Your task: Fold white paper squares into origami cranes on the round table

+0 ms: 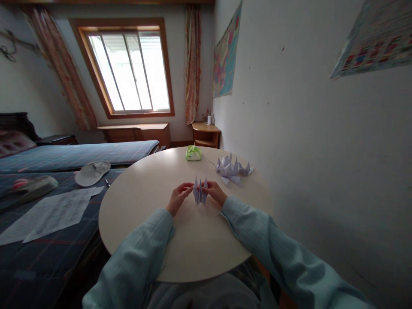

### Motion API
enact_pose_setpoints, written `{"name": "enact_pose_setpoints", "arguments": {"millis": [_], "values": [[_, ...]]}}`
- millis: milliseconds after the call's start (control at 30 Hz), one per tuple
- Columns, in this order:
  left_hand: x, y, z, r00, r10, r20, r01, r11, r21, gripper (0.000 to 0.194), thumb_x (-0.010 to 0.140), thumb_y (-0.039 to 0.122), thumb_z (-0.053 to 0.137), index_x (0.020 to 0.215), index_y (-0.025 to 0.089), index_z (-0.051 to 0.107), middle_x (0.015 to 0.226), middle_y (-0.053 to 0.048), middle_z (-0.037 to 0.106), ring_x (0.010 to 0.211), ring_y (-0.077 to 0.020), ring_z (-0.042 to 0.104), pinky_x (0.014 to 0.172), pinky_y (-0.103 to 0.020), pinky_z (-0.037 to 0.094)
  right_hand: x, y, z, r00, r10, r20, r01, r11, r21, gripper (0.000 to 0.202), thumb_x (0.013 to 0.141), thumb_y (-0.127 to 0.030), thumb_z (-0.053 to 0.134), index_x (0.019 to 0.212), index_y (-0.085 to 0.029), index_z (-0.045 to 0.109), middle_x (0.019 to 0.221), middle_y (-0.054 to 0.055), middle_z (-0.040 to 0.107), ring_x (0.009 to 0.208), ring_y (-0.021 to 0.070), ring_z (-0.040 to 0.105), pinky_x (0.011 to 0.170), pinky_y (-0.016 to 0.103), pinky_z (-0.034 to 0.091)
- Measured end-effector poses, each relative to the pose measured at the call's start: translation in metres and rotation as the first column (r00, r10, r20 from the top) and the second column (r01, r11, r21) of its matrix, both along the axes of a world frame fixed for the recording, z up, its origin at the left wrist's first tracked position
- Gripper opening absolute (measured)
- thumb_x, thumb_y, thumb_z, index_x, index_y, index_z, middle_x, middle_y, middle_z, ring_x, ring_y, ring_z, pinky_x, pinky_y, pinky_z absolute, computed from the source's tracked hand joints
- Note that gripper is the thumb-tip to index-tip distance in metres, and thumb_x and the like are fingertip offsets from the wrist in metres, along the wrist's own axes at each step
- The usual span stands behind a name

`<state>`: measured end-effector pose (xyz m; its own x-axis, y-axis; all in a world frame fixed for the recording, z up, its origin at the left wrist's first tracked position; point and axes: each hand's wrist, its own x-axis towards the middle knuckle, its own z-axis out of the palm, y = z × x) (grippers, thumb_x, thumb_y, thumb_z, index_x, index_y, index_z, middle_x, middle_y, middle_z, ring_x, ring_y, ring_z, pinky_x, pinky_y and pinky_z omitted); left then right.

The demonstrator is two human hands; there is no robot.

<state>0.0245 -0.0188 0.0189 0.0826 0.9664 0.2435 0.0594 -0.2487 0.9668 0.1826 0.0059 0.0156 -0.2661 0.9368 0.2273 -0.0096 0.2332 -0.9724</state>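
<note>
Between my two hands, just above the round table (135,214), is a piece of folded white paper (201,195) with several upright pointed folds. My left hand (179,196) pinches its left side with the fingertips. From the right, my right hand (215,191) grips the other side, its fingers partly behind the folds. Beyond my right hand lies a pile of folded paper cranes (233,168), white like the piece I hold. Its pieces overlap, so single ones are hard to tell apart.
A green and white tissue pack (193,153) stands near the table's far edge. To the left, a bed (77,236) carries a pale cap (92,173), printed sheets (58,214) and a pen (107,183). A white wall (322,163) rises close on the right.
</note>
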Motion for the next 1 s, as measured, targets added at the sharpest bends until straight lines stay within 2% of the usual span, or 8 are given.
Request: {"name": "enact_pose_setpoints", "arguments": {"millis": [133, 333, 467, 633, 767, 1000], "values": [[-0.0002, -0.0004, -0.002, 1.0, 0.003, -0.004, -0.003, 1.0, 0.018, 0.03, 0.06, 0.037, 0.062, 0.081, 0.016, 0.063, 0.076, -0.005, 0.063, 0.07, -0.014, 0.055, 0.061, -0.023, 0.041, -0.0002, -0.0006, -0.0008, 0.998, 0.049, 0.046, -0.049, 0.999, -0.006, 0.036, 0.05, -0.045, 0.066, 0.065, -0.012, 0.064, 0.057, 0.001, 0.06, 0.054, 0.0114, 0.052, 0.055, 0.025, 0.039], [0.0, 0.001, -0.0048, 0.998, -0.047, 0.03, 0.045, 0.998, 0.052, 0.026, 0.06, 0.034, 0.062, 0.078, 0.015, 0.065, 0.091, -0.007, 0.06, 0.074, -0.0136, 0.054, 0.064, -0.024, 0.043, -0.0015, -0.0032, -0.0007, 0.989, 0.143, 0.031, -0.141, 0.987, -0.072, 0.034, 0.05, -0.041, 0.068, 0.065, -0.011, 0.064, 0.055, -0.001, 0.058, 0.052, 0.0098, 0.05, 0.056, 0.023, 0.037], [0.0009, 0.001, -0.004, 0.995, -0.068, 0.068, 0.063, 0.996, 0.069, 0.022, 0.058, 0.032, 0.064, 0.072, 0.015, 0.063, 0.092, -0.006, 0.058, 0.074, -0.0127, 0.053, 0.069, -0.025, 0.043, -0.0018, -0.0025, -0.0024, 0.988, 0.155, 0.02, -0.153, 0.985, -0.082, 0.033, 0.05, -0.04, 0.068, 0.066, -0.011, 0.063, 0.056, -0.001, 0.058, 0.053, 0.0098, 0.05, 0.057, 0.023, 0.037], [0.0008, 0.0021, -0.0044, 0.994, -0.067, 0.09, 0.058, 0.993, 0.101, 0.019, 0.056, 0.028, 0.066, 0.067, 0.015, 0.057, 0.089, -0.004, 0.056, 0.07, -0.0104, 0.052, 0.066, -0.024, 0.043, -0.0006, 0.0009, -0.0063, 0.991, 0.124, 0.041, -0.122, 0.991, -0.056, 0.033, 0.05, -0.04, 0.068, 0.066, -0.011, 0.062, 0.056, -0.001, 0.058, 0.053, 0.01, 0.05, 0.056, 0.023, 0.037], [-0.0001, 0.0043, -0.006, 0.999, -0.046, 0.02, 0.042, 0.988, 0.148, 0.018, 0.057, 0.028, 0.065, 0.063, 0.014, 0.055, 0.085, -0.003, 0.055, 0.07, -0.0098, 0.051, 0.064, -0.022, 0.042, 0.0004, 0.0032, -0.0065, 0.996, 0.069, 0.054, -0.068, 0.997, -0.021, 0.034, 0.05, -0.041, 0.067, 0.064, -0.011, 0.061, 0.054, -0.001, 0.056, 0.052, 0.0091, 0.048, 0.054, 0.023, 0.036], [0.0009, 0.0027, -0.0048, 0.997, -0.032, -0.063, 0.041, 0.989, 0.143, 0.021, 0.062, 0.031, 0.062, 0.076, 0.016, 0.057, 0.081, -0.002, 0.057, 0.069, -0.0098, 0.051, 0.06, -0.021, 0.041, 0.0017, 0.0054, -0.0034, 0.999, -0.021, 0.024, 0.02, 1.0, 0.013, 0.036, 0.05, -0.042, 0.067, 0.065, -0.01, 0.06, 0.056, -0.001, 0.056, 0.052, 0.0093, 0.048, 0.053, 0.023, 0.036]]}}
